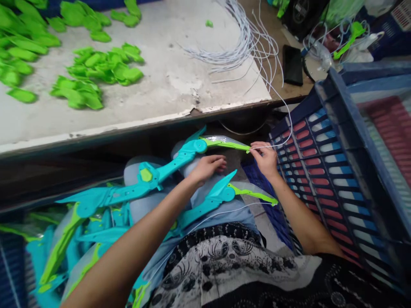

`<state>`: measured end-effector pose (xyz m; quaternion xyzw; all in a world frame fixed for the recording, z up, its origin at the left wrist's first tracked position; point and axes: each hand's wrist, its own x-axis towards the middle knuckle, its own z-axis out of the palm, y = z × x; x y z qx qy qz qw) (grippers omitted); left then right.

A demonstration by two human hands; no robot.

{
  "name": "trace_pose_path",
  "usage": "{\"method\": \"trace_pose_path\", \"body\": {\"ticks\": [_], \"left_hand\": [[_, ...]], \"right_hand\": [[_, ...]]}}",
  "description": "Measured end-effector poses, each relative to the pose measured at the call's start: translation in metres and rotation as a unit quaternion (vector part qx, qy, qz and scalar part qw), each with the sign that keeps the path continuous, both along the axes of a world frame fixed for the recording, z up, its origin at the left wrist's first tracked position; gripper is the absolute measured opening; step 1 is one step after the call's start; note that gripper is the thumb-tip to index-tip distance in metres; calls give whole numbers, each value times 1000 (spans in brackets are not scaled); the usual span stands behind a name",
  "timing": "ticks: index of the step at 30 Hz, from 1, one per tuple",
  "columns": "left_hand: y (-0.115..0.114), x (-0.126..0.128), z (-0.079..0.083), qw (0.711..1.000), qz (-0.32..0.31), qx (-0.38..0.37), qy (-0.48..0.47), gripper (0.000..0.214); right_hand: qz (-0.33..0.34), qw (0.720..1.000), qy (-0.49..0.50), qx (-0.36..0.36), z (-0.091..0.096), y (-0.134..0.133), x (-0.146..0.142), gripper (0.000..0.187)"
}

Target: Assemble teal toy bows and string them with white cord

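Across the lap (239, 217), nearer bow (221, 194): white cord (244, 206) ran from its lime tip (273, 201).
Left hand (208, 167): half open, seemingly empty.
Farther bow (173, 166): lay beyond, apparently not yet strung.
Right hand (265, 158): pinched a second cord (291, 122) at the far tip (246, 148).
Surface (160, 77): loose cords (237, 47) lay unused.

A teal bow (175, 164) with lime-green, film-backed limbs is slanting from eight o'clock up toward two. A white cord (290, 126) is meeting its upper tip (244, 148), running toward three o'clock, then curving toward twelve.
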<state>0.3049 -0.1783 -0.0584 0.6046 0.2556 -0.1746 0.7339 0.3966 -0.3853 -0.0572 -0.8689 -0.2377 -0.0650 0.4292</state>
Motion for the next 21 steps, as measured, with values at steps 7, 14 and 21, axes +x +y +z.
{"method": "trace_pose_path", "body": {"ticks": [7,14,21], "left_hand": [[-46,39,-12,978,26,-196,72,17],[-61,56,-14,958,-2,-273,87,23],[-58,58,-20,953,-3,-294,72,26]], "right_hand": [[28,999,-36,-26,-10,0,1,13],[17,999,-37,-6,-16,0,3,14],[49,998,-45,-7,-16,-3,-3,13]]}}
